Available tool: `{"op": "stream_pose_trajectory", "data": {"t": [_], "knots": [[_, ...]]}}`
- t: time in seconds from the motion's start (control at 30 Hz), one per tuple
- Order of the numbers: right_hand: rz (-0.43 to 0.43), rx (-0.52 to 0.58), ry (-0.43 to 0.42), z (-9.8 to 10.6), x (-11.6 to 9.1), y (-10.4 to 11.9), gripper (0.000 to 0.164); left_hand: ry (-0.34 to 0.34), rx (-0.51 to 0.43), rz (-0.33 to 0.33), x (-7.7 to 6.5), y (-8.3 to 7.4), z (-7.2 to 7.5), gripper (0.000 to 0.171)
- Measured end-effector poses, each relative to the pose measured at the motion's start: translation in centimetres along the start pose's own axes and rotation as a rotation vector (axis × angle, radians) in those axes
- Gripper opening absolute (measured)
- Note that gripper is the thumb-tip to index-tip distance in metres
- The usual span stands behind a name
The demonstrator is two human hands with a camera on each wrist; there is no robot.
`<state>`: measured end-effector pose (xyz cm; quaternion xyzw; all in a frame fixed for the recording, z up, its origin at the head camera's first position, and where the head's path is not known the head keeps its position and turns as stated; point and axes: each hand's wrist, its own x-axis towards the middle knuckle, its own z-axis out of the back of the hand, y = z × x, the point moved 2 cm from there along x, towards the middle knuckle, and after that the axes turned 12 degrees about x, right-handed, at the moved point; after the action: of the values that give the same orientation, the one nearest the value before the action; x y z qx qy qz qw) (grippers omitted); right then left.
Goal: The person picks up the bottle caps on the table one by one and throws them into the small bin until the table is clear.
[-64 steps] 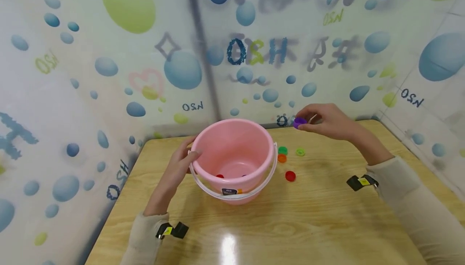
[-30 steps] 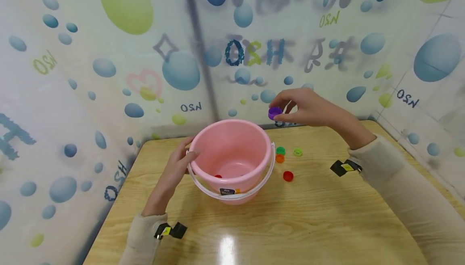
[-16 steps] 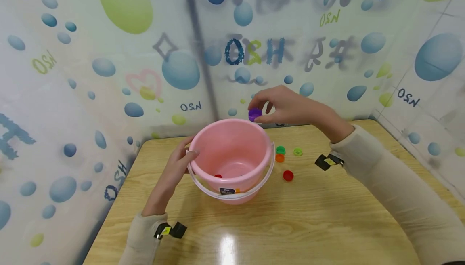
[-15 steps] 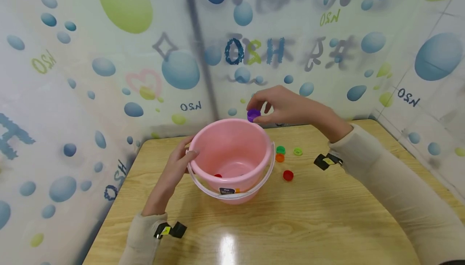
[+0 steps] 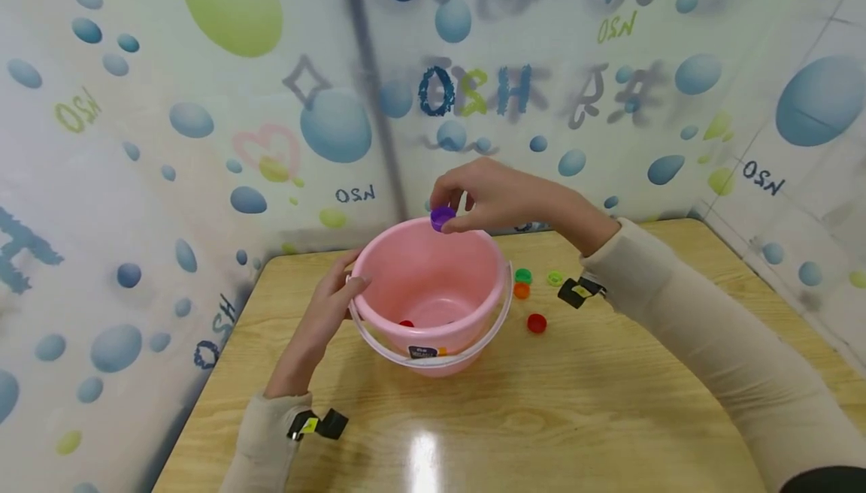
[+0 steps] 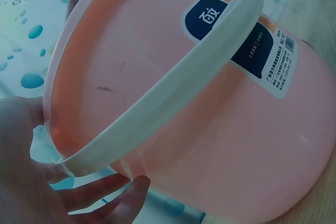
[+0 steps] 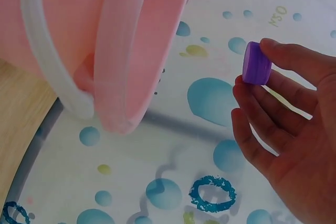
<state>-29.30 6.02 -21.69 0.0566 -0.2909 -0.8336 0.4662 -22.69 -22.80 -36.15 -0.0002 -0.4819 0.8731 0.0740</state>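
A pink bucket with a white handle stands on the wooden table. My left hand grips its rim at the left, thumb over the inside edge and fingers outside, as the left wrist view also shows. Between thumb and fingers my right hand pinches a purple bottle cap at the bucket's far rim, above the opening. In the right wrist view the purple cap is held on its side. Inside the bucket a red cap partly shows at the bottom; the near wall hides the rest.
Right of the bucket lie a green cap, an orange cap, a lime-green cap and a red cap. A patterned curtain rises behind the wooden table.
My right hand has carried the purple cap leftward from beyond the loose caps to the bucket's far rim. My left hand stays on the rim; the bucket and loose caps have not moved.
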Motion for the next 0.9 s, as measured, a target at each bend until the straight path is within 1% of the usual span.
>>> {"op": "stream_pose_trajectory", "data": {"t": [0.17,0.4,0.7,0.9], "knots": [[0.001,0.018,0.019,-0.4,0.7,0.7,0.024,-0.001,0.002,0.001,0.0,-0.1,0.0,0.051],[0.021,0.004,0.024,-0.6,1.5,1.2,0.023,-0.003,0.0,0.0,0.0,0.0,0.0,0.051],[0.018,0.002,0.031,-0.8,1.7,1.7,0.026,0.0,-0.01,-0.006,0.0,0.0,0.0,0.05],[-0.002,-0.007,0.034,-1.0,1.7,1.6,0.027,0.0,-0.006,0.01,0.1,0.1,0.0,0.05]]}}
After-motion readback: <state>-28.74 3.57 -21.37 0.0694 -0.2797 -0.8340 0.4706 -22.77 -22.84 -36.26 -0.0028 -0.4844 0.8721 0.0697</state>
